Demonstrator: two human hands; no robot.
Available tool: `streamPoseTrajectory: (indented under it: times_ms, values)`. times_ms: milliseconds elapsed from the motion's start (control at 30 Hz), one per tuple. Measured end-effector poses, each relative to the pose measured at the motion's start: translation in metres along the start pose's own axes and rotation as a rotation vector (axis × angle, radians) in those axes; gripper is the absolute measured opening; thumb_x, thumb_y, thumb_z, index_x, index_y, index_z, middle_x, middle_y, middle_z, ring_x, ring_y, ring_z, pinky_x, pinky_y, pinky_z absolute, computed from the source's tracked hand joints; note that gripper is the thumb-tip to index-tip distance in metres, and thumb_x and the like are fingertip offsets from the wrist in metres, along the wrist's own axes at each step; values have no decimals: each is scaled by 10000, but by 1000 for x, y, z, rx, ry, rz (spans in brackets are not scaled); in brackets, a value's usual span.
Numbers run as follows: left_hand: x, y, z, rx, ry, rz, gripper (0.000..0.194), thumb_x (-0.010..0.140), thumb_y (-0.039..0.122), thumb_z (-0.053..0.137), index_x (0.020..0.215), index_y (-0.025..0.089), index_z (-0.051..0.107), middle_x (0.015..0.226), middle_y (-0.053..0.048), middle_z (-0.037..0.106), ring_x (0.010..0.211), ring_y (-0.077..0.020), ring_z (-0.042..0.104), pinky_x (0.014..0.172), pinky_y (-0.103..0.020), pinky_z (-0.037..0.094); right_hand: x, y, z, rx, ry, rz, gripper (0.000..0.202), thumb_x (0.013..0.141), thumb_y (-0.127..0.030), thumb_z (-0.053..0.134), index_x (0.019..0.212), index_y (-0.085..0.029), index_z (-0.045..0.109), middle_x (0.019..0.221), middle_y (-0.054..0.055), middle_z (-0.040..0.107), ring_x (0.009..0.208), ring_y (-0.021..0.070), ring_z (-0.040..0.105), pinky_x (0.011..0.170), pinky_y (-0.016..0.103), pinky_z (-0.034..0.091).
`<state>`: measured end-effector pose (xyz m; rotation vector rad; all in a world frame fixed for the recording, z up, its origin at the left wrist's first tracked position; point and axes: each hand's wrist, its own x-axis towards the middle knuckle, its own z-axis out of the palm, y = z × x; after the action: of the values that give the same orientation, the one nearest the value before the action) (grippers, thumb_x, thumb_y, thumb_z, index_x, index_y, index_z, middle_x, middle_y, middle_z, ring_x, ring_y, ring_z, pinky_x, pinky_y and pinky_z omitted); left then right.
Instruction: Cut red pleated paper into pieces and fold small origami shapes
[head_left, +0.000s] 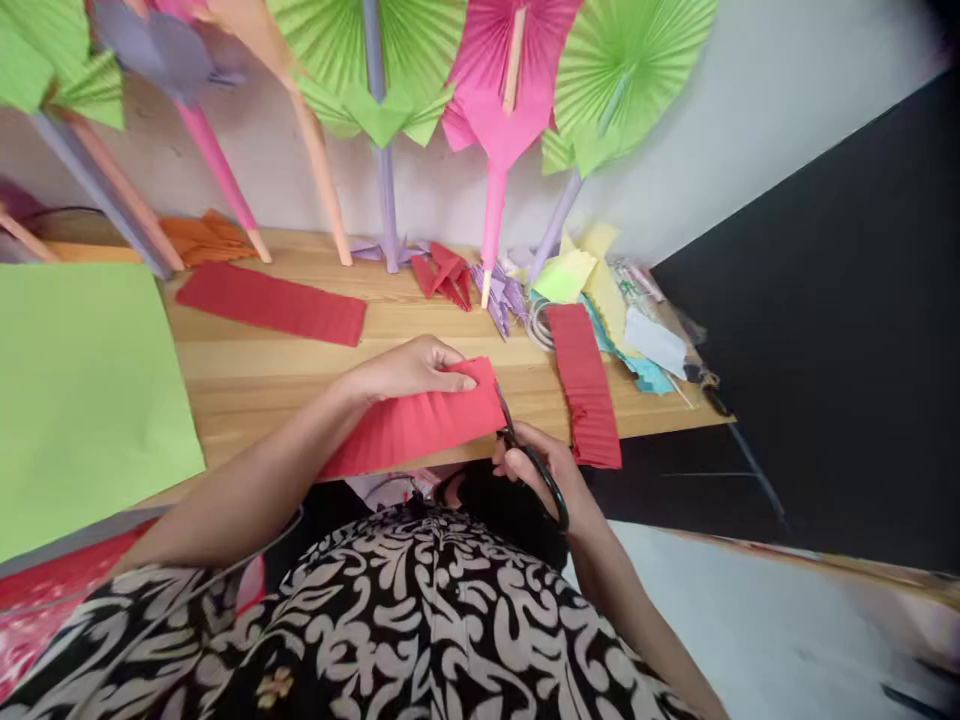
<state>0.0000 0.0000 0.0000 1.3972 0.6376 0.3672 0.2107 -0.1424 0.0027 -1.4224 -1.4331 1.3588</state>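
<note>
My left hand (pixel 420 370) grips a strip of red pleated paper (pixel 420 425) near its upper right corner, thumb on top. The strip slants across the table's front edge, its lower left part beside my forearm. In my right hand (pixel 544 465) is a pair of black-handled scissors (pixel 551 485), fingers through the loops. Its blades lie at the right end of the red paper; whether they are parted is hard to make out. A second red strip (pixel 274 303) rests on the table beyond my left hand. Another folded red strip (pixel 585 385) lies right of the scissors, overhanging the front edge.
Green and pink paper fans (pixel 502 130) on rolled paper sticks lean against the wall. A large green sheet (pixel 90 400) covers the table's left. Yellow and blue paper scraps (pixel 592 275) and a roll of tape (pixel 540 325) lie at right. A black panel (pixel 825 330) stands beyond the table's end.
</note>
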Motion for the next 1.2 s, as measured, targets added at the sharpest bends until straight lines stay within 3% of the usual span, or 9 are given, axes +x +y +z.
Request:
streamPoseTrajectory:
  times_ms: [200, 467, 633, 833, 1067, 1200]
  values:
    - [1, -4, -1, -19, 23, 9, 269, 736, 380, 797, 809, 122, 776, 680, 3, 695, 615, -102, 560, 595, -207, 431, -1, 1, 1, -11, 21, 13, 455, 862, -624, 626, 705, -199, 582, 608, -30, 478, 540, 121, 498, 527, 242, 470]
    - [1, -3, -1, -8, 20, 3, 262, 763, 377, 782, 828, 123, 784, 715, -11, 716, 639, -114, 580, 628, -221, 450, -5, 13, 2, 25, 64, 41, 406, 879, -550, 636, 688, -198, 567, 542, -55, 448, 457, 94, 445, 469, 223, 406]
    - [2, -6, -1, -17, 5, 17, 230, 764, 351, 787, 821, 129, 785, 701, -2, 710, 631, -102, 571, 620, -209, 440, -7, 12, 2, 29, 76, 59, 340, 893, -509, 627, 881, -172, 674, 540, -68, 440, 435, 84, 416, 449, 219, 371]
    - [3, -9, -2, -17, -3, 20, 241, 776, 365, 785, 819, 128, 785, 715, -10, 718, 630, -106, 581, 620, -209, 450, -9, 20, 4, 15, 86, 56, 405, 905, -504, 608, 1061, -145, 711, 496, -79, 429, 394, 82, 408, 420, 218, 349]
    - [2, -7, -1, -34, -28, 8, 257, 788, 377, 781, 857, 130, 788, 760, -27, 741, 665, -121, 613, 659, -223, 476, -10, 23, 3, -8, 80, 55, 473, 884, -558, 621, 1114, -152, 701, 508, -69, 452, 448, 129, 537, 466, 246, 447]
    - [2, -7, 0, -34, -39, -3, 250, 781, 376, 789, 825, 130, 779, 717, -12, 718, 635, -110, 591, 636, -217, 466, -9, 22, 0, 34, 35, 30, 440, 855, -606, 649, 949, -177, 676, 586, -48, 500, 522, 125, 537, 606, 295, 546]
